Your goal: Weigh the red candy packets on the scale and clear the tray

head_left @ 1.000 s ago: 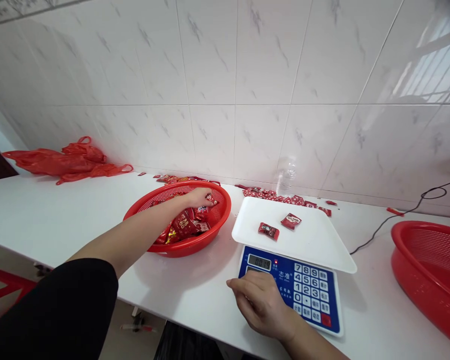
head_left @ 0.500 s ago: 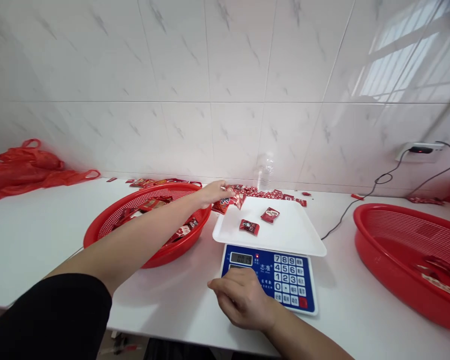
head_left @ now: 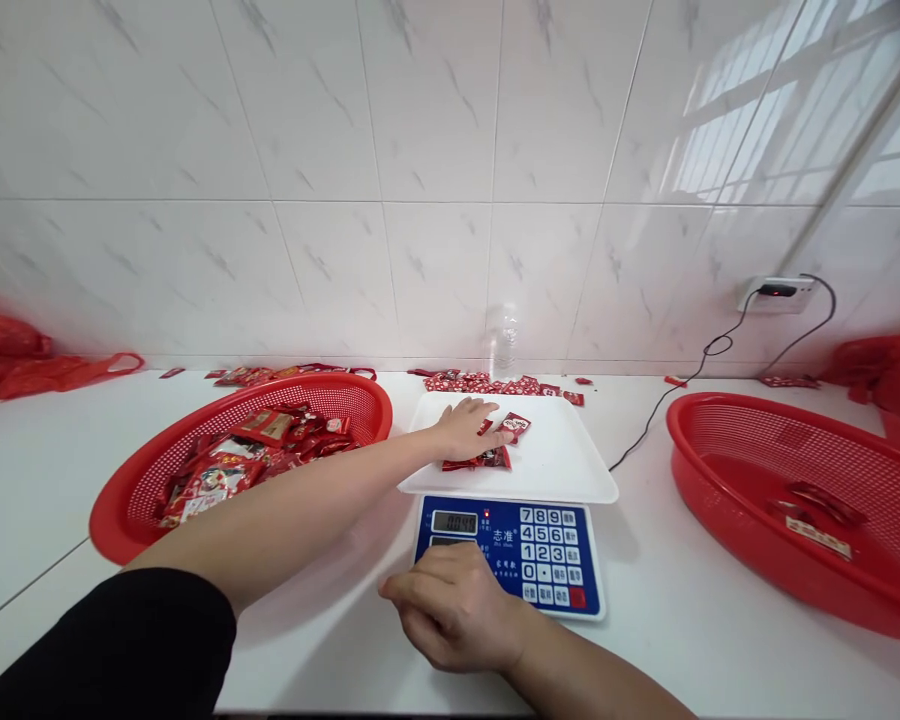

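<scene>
Above the white weighing tray [head_left: 555,460], my left hand [head_left: 471,430] reaches in with its fingers stretched out. Under and beside it lie small red snack packets; one packet [head_left: 515,427] is at its fingertips, and another packet [head_left: 495,458] lies just below the palm. My right hand [head_left: 454,605] is closed in a loose fist over the near left part of the blue scale [head_left: 506,540], with nothing visible in it. The scale's display [head_left: 454,523] is lit above that hand. At left, a red basket [head_left: 120,500] holds many red packets [head_left: 217,480]; my left forearm crosses its near side.
On the right stands another red basket [head_left: 720,530] with a few packets inside. Loose packets [head_left: 480,384] and a clear plastic bottle [head_left: 505,345] lie along the wall. A black cord [head_left: 656,420] runs to a wall socket [head_left: 776,295]. Red plastic bags [head_left: 15,350] lie far left.
My left hand has moved from the left basket's edge onto the tray, and the packet it held now lies there with the others. The display reading has risen. My right hand stays closed.
</scene>
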Motion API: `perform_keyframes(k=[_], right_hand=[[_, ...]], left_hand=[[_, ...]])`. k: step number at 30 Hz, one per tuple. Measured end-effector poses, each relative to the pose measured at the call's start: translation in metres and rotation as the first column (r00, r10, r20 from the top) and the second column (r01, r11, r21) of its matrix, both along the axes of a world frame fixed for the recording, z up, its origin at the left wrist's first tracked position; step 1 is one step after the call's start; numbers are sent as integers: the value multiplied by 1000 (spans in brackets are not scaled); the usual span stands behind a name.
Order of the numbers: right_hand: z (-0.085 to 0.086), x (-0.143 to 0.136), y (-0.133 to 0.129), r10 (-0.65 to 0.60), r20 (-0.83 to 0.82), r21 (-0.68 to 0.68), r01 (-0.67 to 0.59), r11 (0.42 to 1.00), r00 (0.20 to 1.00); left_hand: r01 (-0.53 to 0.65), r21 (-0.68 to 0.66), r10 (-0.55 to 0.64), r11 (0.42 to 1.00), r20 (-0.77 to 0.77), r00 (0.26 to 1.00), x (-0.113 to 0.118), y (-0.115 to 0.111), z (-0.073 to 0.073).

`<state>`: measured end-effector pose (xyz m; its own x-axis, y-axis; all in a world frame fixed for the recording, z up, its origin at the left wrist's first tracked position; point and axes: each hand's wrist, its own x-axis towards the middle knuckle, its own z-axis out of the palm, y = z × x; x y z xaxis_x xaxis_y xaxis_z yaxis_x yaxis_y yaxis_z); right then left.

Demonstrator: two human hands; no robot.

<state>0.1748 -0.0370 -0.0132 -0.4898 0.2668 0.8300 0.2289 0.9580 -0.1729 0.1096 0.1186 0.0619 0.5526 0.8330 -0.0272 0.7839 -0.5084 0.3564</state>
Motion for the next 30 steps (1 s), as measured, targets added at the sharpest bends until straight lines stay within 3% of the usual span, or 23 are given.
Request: perform_keyframes(k=[4,7,10,14,19,23,26,30], right_hand=[[-2,0,2,-24,7,-1,24,1000,1000],[-2,1,3,-34,30,-4,34,999,999],[-2,2,3,-34,31,-7,34,999,999],[-1,1,2,-20,5,-14,20,1000,1000],[0,1,0,2,-29,-14,-2,1000,1000],[-2,1,-1,-1,-29,-27,0,1000,1000],[-4,2,-2,2,-10,-50,-2,999,1000],[-4,2,-5,16,9,-85,-15,996,1000]], left_hand=[[70,-19,-71,997,-85,994,21,-1,7],[139,-17,-141,990,-117,983,29,-3,4],[179,57,-173,982,-104,979,26,-4,-2],[140,145,-144,979,16,989,8,3,-1],[6,237,-52,972,189,981,-42,23,21],[-298,280,273,913,125,954,-109,37,33],[-388,234,391,892,35,920,-161,35,27],[-378,15,376,926,-143,916,-204,18,5]])
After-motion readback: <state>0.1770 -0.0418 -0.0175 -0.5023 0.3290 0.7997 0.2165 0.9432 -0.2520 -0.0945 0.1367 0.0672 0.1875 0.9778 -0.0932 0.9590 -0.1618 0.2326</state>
